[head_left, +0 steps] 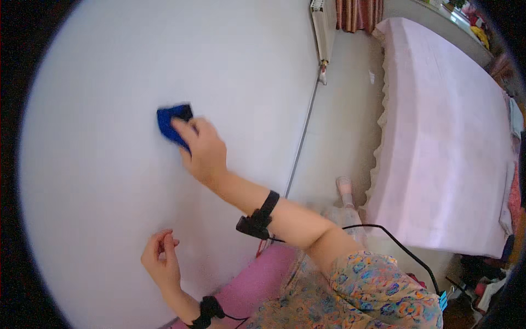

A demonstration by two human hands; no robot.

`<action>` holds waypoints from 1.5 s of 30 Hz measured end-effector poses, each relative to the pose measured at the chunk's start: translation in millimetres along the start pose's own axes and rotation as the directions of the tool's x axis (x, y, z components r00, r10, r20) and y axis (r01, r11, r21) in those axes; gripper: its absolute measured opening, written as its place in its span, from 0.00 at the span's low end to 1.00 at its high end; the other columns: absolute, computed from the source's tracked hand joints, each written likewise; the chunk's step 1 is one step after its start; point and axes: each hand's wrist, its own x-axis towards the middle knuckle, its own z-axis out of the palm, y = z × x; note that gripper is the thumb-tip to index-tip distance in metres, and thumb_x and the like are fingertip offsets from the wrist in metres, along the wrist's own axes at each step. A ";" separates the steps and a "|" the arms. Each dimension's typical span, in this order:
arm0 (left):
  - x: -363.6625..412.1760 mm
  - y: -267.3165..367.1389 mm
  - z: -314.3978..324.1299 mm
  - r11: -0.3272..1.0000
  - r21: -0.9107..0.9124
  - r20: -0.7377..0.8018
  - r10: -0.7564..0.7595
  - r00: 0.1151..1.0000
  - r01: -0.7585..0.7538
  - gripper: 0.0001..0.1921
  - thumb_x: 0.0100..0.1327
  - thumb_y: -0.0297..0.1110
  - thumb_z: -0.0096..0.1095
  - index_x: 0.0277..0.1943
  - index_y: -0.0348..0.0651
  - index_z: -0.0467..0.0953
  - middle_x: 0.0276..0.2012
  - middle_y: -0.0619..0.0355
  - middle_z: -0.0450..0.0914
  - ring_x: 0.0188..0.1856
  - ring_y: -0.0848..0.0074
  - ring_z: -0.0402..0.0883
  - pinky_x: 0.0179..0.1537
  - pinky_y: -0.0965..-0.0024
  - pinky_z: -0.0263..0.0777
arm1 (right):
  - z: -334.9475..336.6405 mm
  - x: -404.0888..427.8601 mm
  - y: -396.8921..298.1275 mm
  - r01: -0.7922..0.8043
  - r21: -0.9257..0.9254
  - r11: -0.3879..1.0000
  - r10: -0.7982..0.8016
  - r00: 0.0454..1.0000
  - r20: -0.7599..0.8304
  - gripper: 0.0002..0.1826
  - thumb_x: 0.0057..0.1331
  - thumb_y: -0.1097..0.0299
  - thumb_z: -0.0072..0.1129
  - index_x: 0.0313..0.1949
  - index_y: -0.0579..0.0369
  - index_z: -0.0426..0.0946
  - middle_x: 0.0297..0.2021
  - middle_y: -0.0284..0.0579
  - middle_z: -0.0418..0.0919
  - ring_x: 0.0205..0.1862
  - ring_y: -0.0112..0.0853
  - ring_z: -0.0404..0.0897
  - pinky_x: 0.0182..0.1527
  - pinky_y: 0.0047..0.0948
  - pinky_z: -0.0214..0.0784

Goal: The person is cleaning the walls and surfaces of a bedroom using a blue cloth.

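Observation:
My right hand [205, 150] grips a dark blue cloth [168, 117] against a plain white wall [102, 164]. The cloth is folded or bunched, with a darker patch at its upper right corner, and my fingers partly cover it. Lower down, my left hand [161, 257] is held up in front of the same wall, its fingers curled towards the thumb. Nothing shows in that hand, and whether it touches the wall is unclear.
A white radiator [322, 33] stands by the wall, near a reddish curtain [359, 16]. To the right is a bed with a pale pink cover [456, 135]. A slippered foot [345, 187] rests on the pale floor [337, 107]. A black cable [404, 242] loops behind my right arm.

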 end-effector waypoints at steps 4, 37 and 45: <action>44.6 47.9 27.8 1.000 0.003 -0.096 0.029 0.995 -0.029 0.07 0.68 0.26 0.58 0.40 0.31 0.80 0.29 0.56 0.81 0.31 0.78 0.81 0.35 0.75 0.75 | 2.7 -19.5 89.5 -0.216 -0.016 0.976 0.216 0.965 0.146 0.29 0.57 0.71 0.63 0.60 0.41 0.71 0.49 0.50 0.74 0.51 0.50 0.76 0.47 0.43 0.75; 152.2 180.0 114.1 0.983 0.107 0.063 0.143 0.988 -0.150 0.04 0.61 0.29 0.67 0.34 0.38 0.83 0.25 0.56 0.84 0.28 0.74 0.83 0.32 0.74 0.72 | -90.9 229.4 203.0 -0.330 -0.097 0.939 0.331 0.944 -0.012 0.22 0.64 0.64 0.59 0.58 0.50 0.74 0.47 0.52 0.77 0.47 0.49 0.78 0.48 0.45 0.73; 216.5 221.0 128.0 0.935 0.171 0.077 0.302 0.950 -0.311 0.05 0.65 0.26 0.61 0.34 0.35 0.82 0.27 0.54 0.84 0.30 0.74 0.83 0.36 0.71 0.76 | -91.1 219.7 242.6 -0.558 -0.249 0.792 0.567 0.823 -0.041 0.22 0.66 0.58 0.56 0.58 0.51 0.75 0.51 0.52 0.78 0.53 0.49 0.77 0.54 0.44 0.70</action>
